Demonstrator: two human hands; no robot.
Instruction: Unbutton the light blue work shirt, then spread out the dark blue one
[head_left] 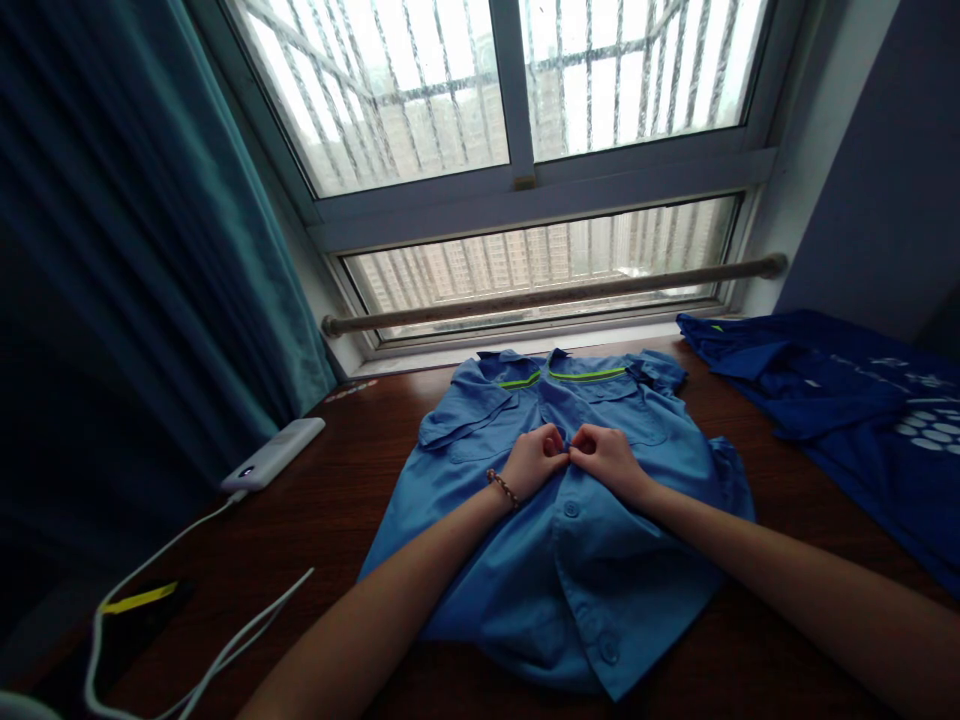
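A light blue button-up shirt (pixel 487 540) with yellow-green trim lies front up, its collar toward the window. Both hands meet at the middle of its front placket. With fingertips pinched together, my left hand (pixel 534 462) grips the placket edge; a braided bracelet (pixel 502 488) circles that wrist. My right hand (pixel 606 462) pinches the placket from the other side, its fingertips almost touching the left ones. Whatever button lies between them is hidden by the fingers. Below the hands, a button (pixel 571 509) and a lower button (pixel 607 647) show on the placket.
The shirt rests on a dark brown wooden table (pixel 345 470). At left are a white power bank (pixel 276 455), a white cable (pixel 172 545) and a yellow strip (pixel 141 598). A darker blue garment (pixel 840 400) lies at right. Behind are a rail (pixel 555 298), window and curtain (pixel 150 200).
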